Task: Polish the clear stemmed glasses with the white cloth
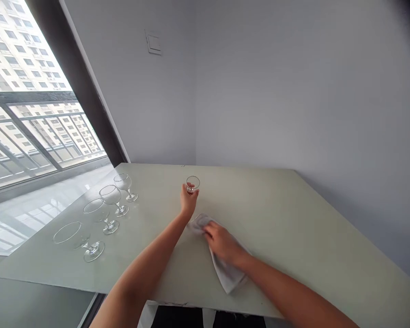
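Note:
My left hand (189, 200) is stretched toward the far part of the table, its fingers closed around a clear stemmed glass (193, 177). The glass's rim faces up, and the hand hides its lower part. Nearer to me, my right hand (222, 241) is closed on a pale grey-white cloth (227, 275) that lies over the tabletop. Slight motion blur softens this hand and the far end of the cloth. What may be under the cloth is hidden.
Several clear stemmed glasses, among them a near one (94, 251) and a far one (131, 197), stand in a row along the left side of the glass-topped table (276, 218). A window with railings (51, 136) is at the left. Grey walls (294, 91) border the table behind and at right.

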`<state>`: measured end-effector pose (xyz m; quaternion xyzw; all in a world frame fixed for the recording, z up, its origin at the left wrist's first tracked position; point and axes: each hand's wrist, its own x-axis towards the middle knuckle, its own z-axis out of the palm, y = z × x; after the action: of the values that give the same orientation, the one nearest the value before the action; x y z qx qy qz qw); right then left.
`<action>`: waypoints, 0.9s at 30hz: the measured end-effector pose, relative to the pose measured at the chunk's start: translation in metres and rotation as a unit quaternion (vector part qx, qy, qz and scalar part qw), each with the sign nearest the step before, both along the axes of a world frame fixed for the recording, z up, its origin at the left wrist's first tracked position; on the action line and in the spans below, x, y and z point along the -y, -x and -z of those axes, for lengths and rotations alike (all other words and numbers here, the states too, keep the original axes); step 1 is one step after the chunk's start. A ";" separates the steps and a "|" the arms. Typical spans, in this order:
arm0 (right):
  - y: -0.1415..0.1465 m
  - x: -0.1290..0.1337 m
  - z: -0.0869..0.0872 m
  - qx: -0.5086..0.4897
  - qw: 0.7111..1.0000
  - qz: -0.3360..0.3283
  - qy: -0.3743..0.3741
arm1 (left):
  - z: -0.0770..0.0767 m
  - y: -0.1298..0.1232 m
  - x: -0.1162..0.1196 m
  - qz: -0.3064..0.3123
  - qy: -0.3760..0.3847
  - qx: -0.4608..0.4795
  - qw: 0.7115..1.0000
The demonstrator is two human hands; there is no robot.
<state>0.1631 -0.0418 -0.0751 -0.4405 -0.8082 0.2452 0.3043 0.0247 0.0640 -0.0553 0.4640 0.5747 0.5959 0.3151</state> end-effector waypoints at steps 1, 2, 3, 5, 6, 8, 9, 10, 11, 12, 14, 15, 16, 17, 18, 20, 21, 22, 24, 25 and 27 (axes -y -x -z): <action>-0.009 -0.009 -0.003 -0.104 0.992 0.039 0.067 | 0.001 0.001 0.003 -0.001 -0.004 -0.012 1.000; -0.020 -0.018 -0.007 -0.223 0.961 0.077 0.143 | 0.002 0.002 0.007 -0.006 -0.004 -0.027 1.000; -0.031 -0.025 -0.011 -0.334 0.912 0.106 0.211 | 0.004 0.002 0.009 -0.011 0.000 -0.043 0.999; -0.052 -0.036 -0.022 -0.487 0.812 0.126 0.297 | 0.010 0.002 0.014 -0.019 0.012 -0.080 0.997; -0.061 -0.038 -0.028 -0.533 0.774 0.130 0.317 | 0.012 0.001 0.015 -0.020 0.016 -0.099 0.995; -0.072 -0.039 -0.036 -0.580 0.731 0.142 0.330 | 0.017 -0.002 0.018 -0.010 0.011 -0.135 0.991; -0.074 -0.038 -0.039 -0.592 0.721 0.149 0.327 | 0.018 -0.003 0.019 -0.001 0.003 -0.153 0.988; -0.075 -0.037 -0.041 -0.601 0.716 0.153 0.321 | 0.019 -0.005 0.020 0.008 -0.007 -0.174 0.985; -0.075 -0.037 -0.042 -0.610 0.712 0.155 0.312 | 0.018 -0.007 0.021 0.018 -0.015 -0.195 0.981; -0.074 -0.036 -0.041 -0.618 0.709 0.158 0.302 | 0.018 -0.008 0.023 0.027 -0.023 -0.216 0.976; -0.072 -0.037 -0.038 -0.631 0.704 0.173 0.276 | 0.015 -0.010 0.026 0.041 -0.037 -0.258 0.965; -0.071 -0.038 -0.036 -0.633 0.705 0.184 0.263 | 0.014 -0.011 0.027 0.046 -0.043 -0.277 0.959; -0.071 -0.039 -0.033 -0.631 0.708 0.196 0.249 | 0.013 -0.011 0.028 0.051 -0.049 -0.293 0.954; -0.071 -0.040 -0.031 -0.628 0.713 0.206 0.234 | 0.013 -0.012 0.029 0.054 -0.055 -0.305 0.949; -0.071 -0.041 -0.030 -0.622 0.721 0.214 0.219 | 0.013 -0.012 0.029 0.057 -0.060 -0.316 0.945; -0.071 -0.039 -0.029 -0.608 0.740 0.219 0.188 | 0.013 -0.013 0.029 0.057 -0.068 -0.332 0.939; -0.070 -0.038 -0.029 -0.600 0.750 0.220 0.171 | 0.014 -0.013 0.029 0.056 -0.072 -0.339 0.936; -0.069 -0.035 -0.030 -0.591 0.759 0.222 0.156 | 0.015 -0.013 0.029 0.054 -0.076 -0.346 0.933; -0.064 -0.029 -0.032 -0.562 0.782 0.235 0.130 | 0.015 -0.015 0.029 0.050 -0.086 -0.361 0.927; -0.060 -0.026 -0.033 -0.538 0.798 0.244 0.117 | 0.015 -0.016 0.030 0.047 -0.090 -0.367 0.925; -0.052 -0.019 -0.035 -0.474 0.838 0.253 0.089 | 0.014 -0.020 0.032 0.047 -0.095 -0.377 0.920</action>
<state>0.2152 -0.0223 -0.0402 -0.4850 -0.4000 0.4096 0.6611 0.0446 0.0317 -0.0697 0.7080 0.5696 0.4135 0.0574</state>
